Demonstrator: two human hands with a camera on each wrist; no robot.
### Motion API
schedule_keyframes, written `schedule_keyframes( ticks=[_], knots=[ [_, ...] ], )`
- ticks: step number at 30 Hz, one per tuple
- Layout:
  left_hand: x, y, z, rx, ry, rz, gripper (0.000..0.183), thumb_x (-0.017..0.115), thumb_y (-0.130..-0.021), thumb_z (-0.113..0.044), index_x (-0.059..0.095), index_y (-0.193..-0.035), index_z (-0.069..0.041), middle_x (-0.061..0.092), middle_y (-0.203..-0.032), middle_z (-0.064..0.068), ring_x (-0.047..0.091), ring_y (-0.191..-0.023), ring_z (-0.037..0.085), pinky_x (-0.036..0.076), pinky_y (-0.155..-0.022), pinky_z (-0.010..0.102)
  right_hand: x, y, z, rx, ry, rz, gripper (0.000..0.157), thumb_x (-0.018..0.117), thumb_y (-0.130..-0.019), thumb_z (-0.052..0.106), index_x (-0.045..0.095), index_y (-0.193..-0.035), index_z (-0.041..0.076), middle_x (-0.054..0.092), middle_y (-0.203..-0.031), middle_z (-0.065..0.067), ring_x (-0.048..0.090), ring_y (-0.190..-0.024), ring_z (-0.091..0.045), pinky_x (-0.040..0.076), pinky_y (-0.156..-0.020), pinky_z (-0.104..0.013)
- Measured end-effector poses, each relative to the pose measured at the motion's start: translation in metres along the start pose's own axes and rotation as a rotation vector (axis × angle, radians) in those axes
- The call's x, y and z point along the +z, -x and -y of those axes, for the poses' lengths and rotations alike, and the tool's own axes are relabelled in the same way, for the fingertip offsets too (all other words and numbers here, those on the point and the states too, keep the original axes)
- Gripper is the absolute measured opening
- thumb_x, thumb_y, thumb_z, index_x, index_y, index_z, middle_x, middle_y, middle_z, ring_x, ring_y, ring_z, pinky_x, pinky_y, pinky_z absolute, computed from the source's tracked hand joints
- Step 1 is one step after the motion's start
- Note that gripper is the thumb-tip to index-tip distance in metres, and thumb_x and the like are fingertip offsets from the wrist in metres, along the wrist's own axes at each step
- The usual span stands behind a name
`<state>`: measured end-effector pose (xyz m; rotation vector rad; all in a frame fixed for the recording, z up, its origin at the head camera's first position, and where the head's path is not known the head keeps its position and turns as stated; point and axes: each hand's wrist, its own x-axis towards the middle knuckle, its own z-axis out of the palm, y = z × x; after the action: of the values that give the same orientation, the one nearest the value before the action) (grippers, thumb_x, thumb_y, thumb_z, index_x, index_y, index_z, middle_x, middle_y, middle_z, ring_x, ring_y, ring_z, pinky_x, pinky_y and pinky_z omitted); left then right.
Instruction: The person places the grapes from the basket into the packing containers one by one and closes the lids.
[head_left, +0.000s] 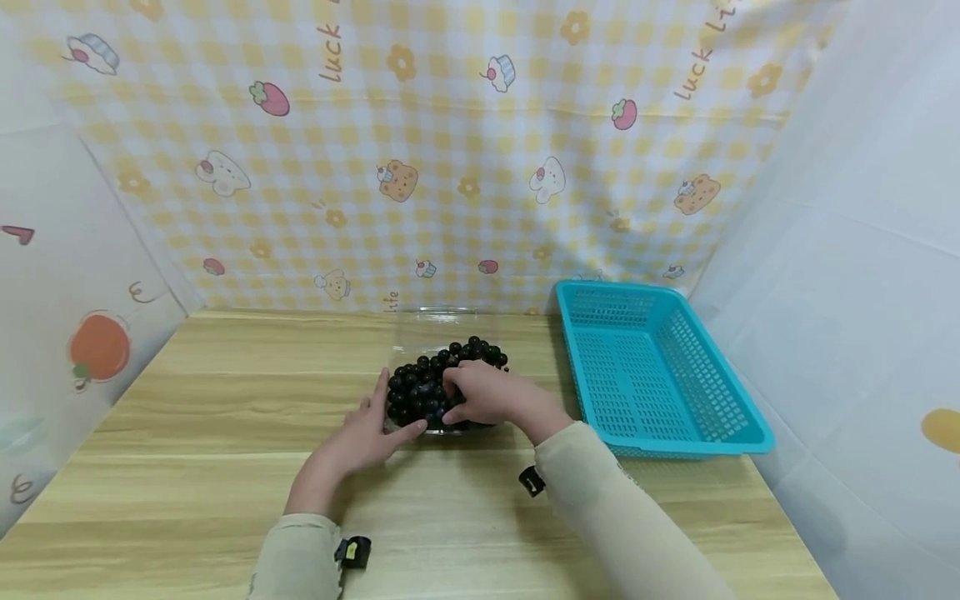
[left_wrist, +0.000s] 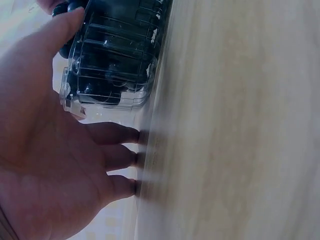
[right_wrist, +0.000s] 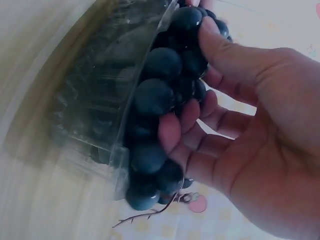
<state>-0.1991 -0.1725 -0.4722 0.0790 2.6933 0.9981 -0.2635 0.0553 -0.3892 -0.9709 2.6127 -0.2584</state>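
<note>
Dark grapes (head_left: 408,392) fill a clear plastic box (left_wrist: 135,92), mounding above its rim. The box stands on the table with its clear lid (head_left: 442,329) raised at the back. My left hand (head_left: 363,437) spans the box's near left corner, thumb at the front rim and index finger along the left side. In the left wrist view, its other fingertips rest on the table. My right hand (head_left: 487,392) reaches over the right part of the box. In the right wrist view, its thumb and curled fingers grip grapes (right_wrist: 154,97); a thin bare stem (right_wrist: 150,214) sticks out below.
A blue perforated plastic basket (head_left: 630,375) stands on the table to the right of the box. The wooden table (head_left: 225,400) backs onto a yellow checked cloth (head_left: 465,125), with white cloth hanging at both sides.
</note>
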Motion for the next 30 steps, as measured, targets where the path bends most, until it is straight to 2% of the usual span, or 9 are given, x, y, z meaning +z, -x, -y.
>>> schedule_keyframes(
  ticks=[4,8,12,14,16,20,24,30],
  knots=[
    [0.0,0.001,-0.001,-0.006,0.001,0.002,0.131,0.06,-0.09,-0.083,-0.021,-0.169,-0.018,0.005,-0.17,0.045,0.009,-0.153,0.071,0.025,-0.116,0.086,0.004,-0.004,-0.005,-0.016,-0.06,-0.009,0.027,0.077,-0.098,0.038,0.062,-0.105,0.017,0.06,-0.095,0.0,0.052,-0.085,-0.015,0.046,-0.079,-0.032],
    [0.001,0.001,-0.001,-0.001,-0.006,-0.004,0.128,0.056,-0.091,-0.084,-0.02,-0.169,-0.017,0.008,-0.17,0.044,0.012,-0.153,0.071,0.026,-0.117,0.085,0.016,-0.007,0.0,0.063,-0.066,-0.032,0.027,0.075,-0.1,0.038,0.062,-0.108,0.016,0.061,-0.103,-0.002,0.056,-0.091,-0.016,0.051,-0.082,-0.033],
    [0.001,0.001,0.0,-0.004,0.02,-0.004,0.122,0.05,-0.095,-0.083,-0.02,-0.17,-0.018,0.006,-0.171,0.043,0.007,-0.154,0.07,0.021,-0.119,0.085,0.032,-0.008,0.018,0.156,0.019,-0.078,0.047,0.071,-0.102,0.043,0.06,-0.133,0.01,0.062,-0.131,-0.016,0.067,-0.109,-0.03,0.061,-0.092,-0.041],
    [0.001,0.001,0.002,-0.01,0.039,0.0,0.119,0.047,-0.096,-0.083,-0.021,-0.169,-0.019,0.004,-0.172,0.04,0.004,-0.155,0.069,0.017,-0.12,0.085,0.039,-0.008,0.026,0.189,0.057,-0.102,0.058,0.069,-0.102,0.046,0.055,-0.144,0.009,0.058,-0.142,-0.02,0.068,-0.117,-0.038,0.063,-0.096,-0.047],
    [0.0,0.001,0.003,-0.013,0.056,0.005,0.117,0.044,-0.098,-0.083,-0.022,-0.169,-0.02,0.002,-0.174,0.036,0.002,-0.156,0.067,0.014,-0.121,0.084,0.043,-0.009,0.029,0.208,0.074,-0.124,0.062,0.068,-0.102,0.047,0.052,-0.149,0.01,0.056,-0.146,-0.021,0.067,-0.121,-0.041,0.062,-0.098,-0.049],
    [-0.001,-0.001,0.003,-0.01,0.071,0.011,0.113,0.04,-0.099,-0.083,-0.023,-0.169,-0.02,0.001,-0.176,0.031,0.001,-0.157,0.066,0.01,-0.123,0.083,0.044,-0.007,0.025,0.195,0.045,-0.155,0.057,0.07,-0.102,0.046,0.054,-0.143,0.01,0.059,-0.135,-0.017,0.07,-0.106,-0.033,0.063,-0.09,-0.043],
    [-0.002,-0.003,0.002,-0.001,0.061,0.009,0.112,0.039,-0.1,-0.082,-0.023,-0.169,-0.018,0.001,-0.176,0.032,0.003,-0.157,0.065,0.011,-0.124,0.081,0.042,-0.005,0.018,0.145,-0.013,-0.155,0.051,0.068,-0.104,0.045,0.055,-0.137,0.008,0.058,-0.126,-0.015,0.066,-0.091,-0.024,0.061,-0.081,-0.038],
    [-0.004,-0.003,0.002,-0.015,0.081,0.013,0.112,0.041,-0.1,-0.081,-0.022,-0.169,-0.018,0.001,-0.176,0.031,0.006,-0.158,0.062,0.013,-0.125,0.08,0.043,-0.002,0.006,0.081,-0.13,-0.15,0.04,0.069,-0.104,0.041,0.059,-0.127,0.01,0.055,-0.118,-0.008,0.06,-0.087,-0.017,0.055,-0.077,-0.032]
  ],
)
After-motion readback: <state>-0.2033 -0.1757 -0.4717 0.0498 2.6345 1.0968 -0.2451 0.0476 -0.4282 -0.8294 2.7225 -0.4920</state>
